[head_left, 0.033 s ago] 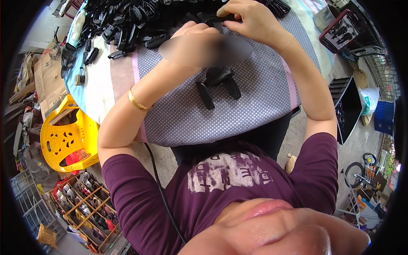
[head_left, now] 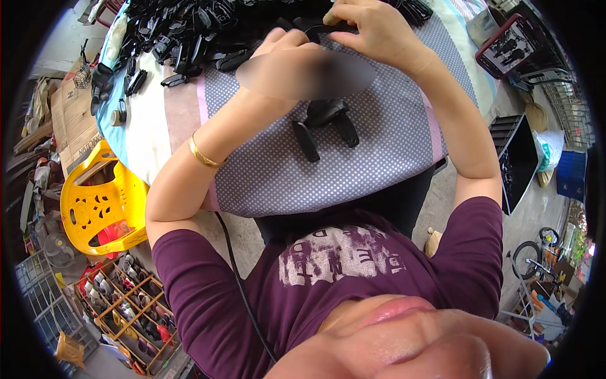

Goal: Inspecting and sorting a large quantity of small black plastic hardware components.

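Before me stands the cloth-covered table (head_left: 284,183). To my left I have a yellow chair (head_left: 129,197), brown cardboard (head_left: 76,120) beyond it, and a fan (head_left: 58,251) near a wooden rack (head_left: 130,306). On my right, grey floor (head_left: 533,211) stretches between a blue box (head_left: 571,177) and a bicycle (head_left: 527,260).

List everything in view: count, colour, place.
Parts: many, black, heaped across top
Loose parts: about three, black, centre
Cloth: one, multicoloured, beneath the parts
Chair: one, yellow, left
Cardboard: some, brown, upper left
Fan: one, grey, left
Rack: one, brown, lower left
Container: one, red-rimmed, upper right
Crate: one, black, right
Bag: one, whitish, right
Box: one, blue, right
Bicycle: one, dark, right
Cable: one, black, lower centre
Shirt: one, purple, lower centre
Bracelet: one, gold, left
Left fingers: several, bare, upper centre
Right fingers: several, bare, top centre
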Demonstrator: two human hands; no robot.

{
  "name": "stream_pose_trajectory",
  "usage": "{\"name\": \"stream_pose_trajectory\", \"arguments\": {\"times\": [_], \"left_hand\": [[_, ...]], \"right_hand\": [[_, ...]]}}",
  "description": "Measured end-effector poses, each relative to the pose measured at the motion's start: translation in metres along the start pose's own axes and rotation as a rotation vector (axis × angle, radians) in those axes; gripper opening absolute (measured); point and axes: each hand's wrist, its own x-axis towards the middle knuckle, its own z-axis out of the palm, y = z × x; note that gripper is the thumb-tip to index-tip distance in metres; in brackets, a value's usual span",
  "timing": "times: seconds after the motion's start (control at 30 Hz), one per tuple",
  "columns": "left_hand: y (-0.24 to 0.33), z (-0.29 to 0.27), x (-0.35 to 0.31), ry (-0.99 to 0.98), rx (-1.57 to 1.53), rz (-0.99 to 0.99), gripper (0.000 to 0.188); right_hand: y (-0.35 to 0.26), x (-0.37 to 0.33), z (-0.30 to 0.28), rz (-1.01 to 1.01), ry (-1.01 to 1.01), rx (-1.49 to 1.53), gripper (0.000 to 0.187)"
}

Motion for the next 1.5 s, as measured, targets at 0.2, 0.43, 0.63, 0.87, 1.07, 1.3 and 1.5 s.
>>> {"name": "stream_pose_trajectory", "arguments": {"times": [0.2,0.43,0.63,0.87,1.07,1.3,1.5], "left_hand": [[0.009,-0.005,-0.008,-0.094,-0.013,0.067,0.035],[-0.005,-0.014,-0.001,-0.087,-0.442,-0.230,0.037],[-0.003,-0.009,0.000,0.055,-0.964,-0.505,0.033],[-0.003,-0.013,0.001,0.202,-0.921,-0.496,0.033],[-0.004,-0.016,0.001,0.193,-0.944,-0.522,0.033],[-0.008,-0.008,0.000,0.216,-1.183,-0.499,0.035],[-0.047,0.005,-0.008,0.229,-1.457,-0.431,0.035]], "right_hand": [[0.004,-0.001,0.013,-0.069,0.060,-0.147,0.019],[-0.011,-0.001,-0.004,0.527,0.058,0.962,0.054],[-0.026,-0.003,0.003,0.745,0.089,1.444,0.029],[-0.015,-0.013,0.016,0.649,0.008,1.008,0.034],[-0.042,-0.004,0.013,0.660,0.054,0.925,0.023],[-0.033,-0.013,0.015,0.473,0.087,0.627,0.035],[-0.053,-0.004,0.019,0.466,0.079,0.516,0.041]]}}
